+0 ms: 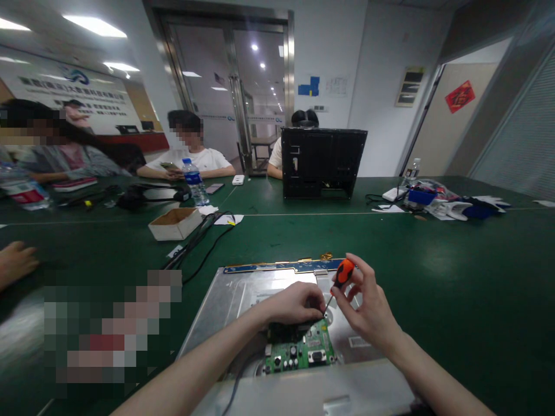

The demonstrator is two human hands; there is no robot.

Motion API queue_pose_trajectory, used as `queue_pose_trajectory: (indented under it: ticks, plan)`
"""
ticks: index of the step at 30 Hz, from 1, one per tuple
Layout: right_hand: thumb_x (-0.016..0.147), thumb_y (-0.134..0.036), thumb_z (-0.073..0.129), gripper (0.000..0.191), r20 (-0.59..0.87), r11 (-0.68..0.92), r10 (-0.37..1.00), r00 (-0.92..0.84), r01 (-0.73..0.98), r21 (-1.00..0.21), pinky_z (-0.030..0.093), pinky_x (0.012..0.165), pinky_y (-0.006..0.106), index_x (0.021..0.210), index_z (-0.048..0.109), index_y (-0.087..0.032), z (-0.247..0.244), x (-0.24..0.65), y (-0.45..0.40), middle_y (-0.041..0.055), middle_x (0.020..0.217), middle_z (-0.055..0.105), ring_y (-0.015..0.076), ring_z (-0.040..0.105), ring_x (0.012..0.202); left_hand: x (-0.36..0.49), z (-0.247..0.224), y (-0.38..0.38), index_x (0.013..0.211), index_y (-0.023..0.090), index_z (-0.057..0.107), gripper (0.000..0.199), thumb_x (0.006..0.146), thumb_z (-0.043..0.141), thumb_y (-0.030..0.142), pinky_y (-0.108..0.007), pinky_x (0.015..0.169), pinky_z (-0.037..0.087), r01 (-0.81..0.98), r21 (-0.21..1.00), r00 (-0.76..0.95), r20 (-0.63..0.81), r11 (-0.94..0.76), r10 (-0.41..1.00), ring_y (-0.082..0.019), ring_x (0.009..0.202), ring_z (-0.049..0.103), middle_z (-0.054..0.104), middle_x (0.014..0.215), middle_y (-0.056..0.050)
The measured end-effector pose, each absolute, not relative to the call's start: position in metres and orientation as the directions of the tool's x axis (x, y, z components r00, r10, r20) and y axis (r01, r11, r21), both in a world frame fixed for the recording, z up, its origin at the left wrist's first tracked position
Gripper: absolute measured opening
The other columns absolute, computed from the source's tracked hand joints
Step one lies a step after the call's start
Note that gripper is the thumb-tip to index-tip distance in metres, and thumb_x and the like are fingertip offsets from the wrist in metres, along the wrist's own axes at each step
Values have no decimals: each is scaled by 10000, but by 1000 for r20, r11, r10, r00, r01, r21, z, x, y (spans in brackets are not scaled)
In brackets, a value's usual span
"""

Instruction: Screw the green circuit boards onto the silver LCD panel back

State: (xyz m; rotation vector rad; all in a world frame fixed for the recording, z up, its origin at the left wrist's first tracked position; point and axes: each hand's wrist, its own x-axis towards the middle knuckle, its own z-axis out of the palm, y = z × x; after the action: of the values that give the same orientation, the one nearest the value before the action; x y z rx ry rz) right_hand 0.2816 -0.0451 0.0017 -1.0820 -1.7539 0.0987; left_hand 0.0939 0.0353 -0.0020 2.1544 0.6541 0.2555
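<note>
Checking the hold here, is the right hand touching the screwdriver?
Touching: the head view shows the right hand holding the screwdriver by its orange and black handle.

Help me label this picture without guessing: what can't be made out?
All in the head view:
Screwdriver: too small at its tip to tell exactly what it touches.
Left hand: curled, hiding whatever it may pinch.
Green circuit board: far part partly covered by that hand.
Barcode label: print too small to read.
Co-worker's hand: wrist cut off by the left edge.
</note>
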Motion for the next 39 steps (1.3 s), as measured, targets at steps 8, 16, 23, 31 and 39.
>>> queue_pose_trajectory:
  ticks: [8, 16, 23, 31, 39]
  plan:
    - [1001, -279, 555, 544, 741, 611, 667, -76, 625, -485, 504, 416, 206, 1505, 351, -285, 4, 282, -45, -14, 786, 645, 140, 608, 530, 94, 0, 35, 803, 154, 679, 65, 771, 684, 98, -212, 654, 412, 352, 786, 849, -39, -509, 527, -144, 702, 569, 612, 734, 30]
    - [951, -178, 538, 695, 734, 632, 669, -121, 613, -475, 579, 514, 253, 1577, 245, -242, 9, 280, -50, 4, 813, 686, 144, 627, 548, 94, -1, 35, 828, 161, 692, 74, 781, 661, 113, -215, 655, 425, 350, 779, 851, -32, -520, 524, -154, 722, 579, 632, 750, 21]
    - [947, -219, 562, 644, 695, 595, 712, -99, 611, -523, 563, 515, 262, 1519, 266, -232, 5, 281, -49, 15, 823, 688, 157, 640, 570, 93, 0, 35, 882, 163, 714, 100, 795, 670, 137, -224, 661, 429, 350, 776, 855, -36, -525, 517, -158, 718, 580, 649, 769, 15]
    - [956, -279, 612, 570, 728, 583, 685, -37, 627, -517, 529, 483, 242, 1461, 349, -261, -5, 284, -43, -19, 787, 655, 136, 602, 519, 94, -1, 35, 807, 163, 676, 62, 786, 665, 106, -213, 646, 418, 352, 777, 852, -36, -522, 522, -147, 695, 573, 618, 724, 30]
    - [952, -191, 544, 670, 715, 614, 691, -109, 610, -500, 560, 527, 266, 1558, 265, -249, 5, 281, -47, 3, 815, 691, 149, 642, 555, 93, -2, 36, 830, 158, 697, 80, 783, 682, 95, -226, 682, 440, 344, 776, 854, -24, -529, 520, -156, 726, 594, 657, 771, 18]
